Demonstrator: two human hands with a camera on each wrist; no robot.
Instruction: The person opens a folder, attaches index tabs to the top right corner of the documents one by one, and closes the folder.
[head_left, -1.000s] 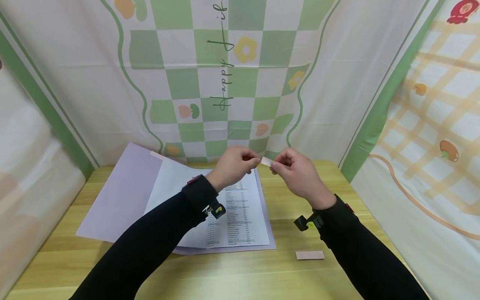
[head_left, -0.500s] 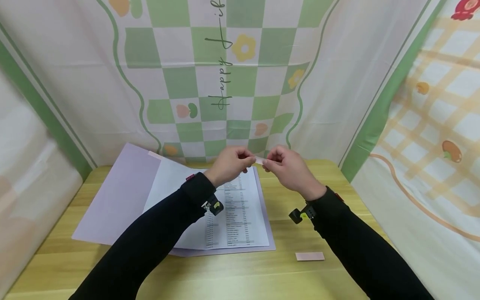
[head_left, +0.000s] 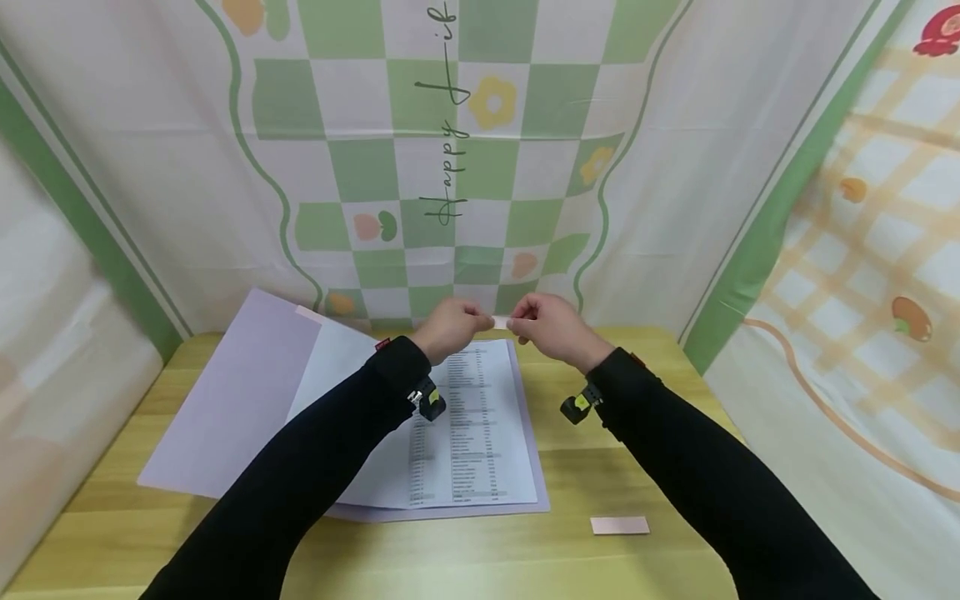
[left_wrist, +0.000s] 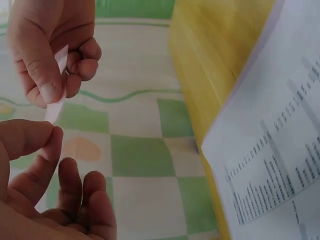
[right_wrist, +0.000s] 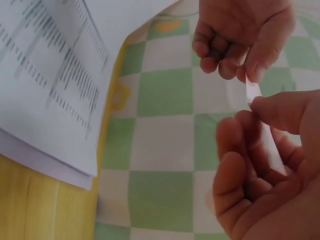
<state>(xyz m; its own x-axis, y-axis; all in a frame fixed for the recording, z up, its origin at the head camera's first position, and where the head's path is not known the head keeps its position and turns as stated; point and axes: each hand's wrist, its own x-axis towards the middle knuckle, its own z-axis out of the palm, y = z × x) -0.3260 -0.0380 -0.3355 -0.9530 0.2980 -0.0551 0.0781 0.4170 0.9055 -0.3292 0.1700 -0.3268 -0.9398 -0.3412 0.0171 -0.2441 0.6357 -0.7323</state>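
Above the far edge of the papers, both hands pinch one narrow pale pink strip of paper [head_left: 501, 322]. My left hand [head_left: 447, 327] has one end between thumb and index finger; its other fingers are loosely bent in the left wrist view. Farther along the strip, my right hand [head_left: 551, 329] pinches it the same way, and the rest of it [right_wrist: 272, 152] runs across the right palm. A short piece of strip [left_wrist: 54, 111] shows between the two hands. Below them lie printed sheets [head_left: 480, 433] in an open lilac folder [head_left: 232, 408].
A second pink strip [head_left: 619, 526] lies on the wooden table [head_left: 465, 558] at the front right. Another pale pink piece [head_left: 307, 315] sits at the folder's top edge. Behind the table hangs a green-and-white checked curtain [head_left: 420, 167], with more cloth at both sides.
Both hands have shifted left with the strip, the right one farther, and they stand closer together. The folder, sheets and strip on the table lie as before.
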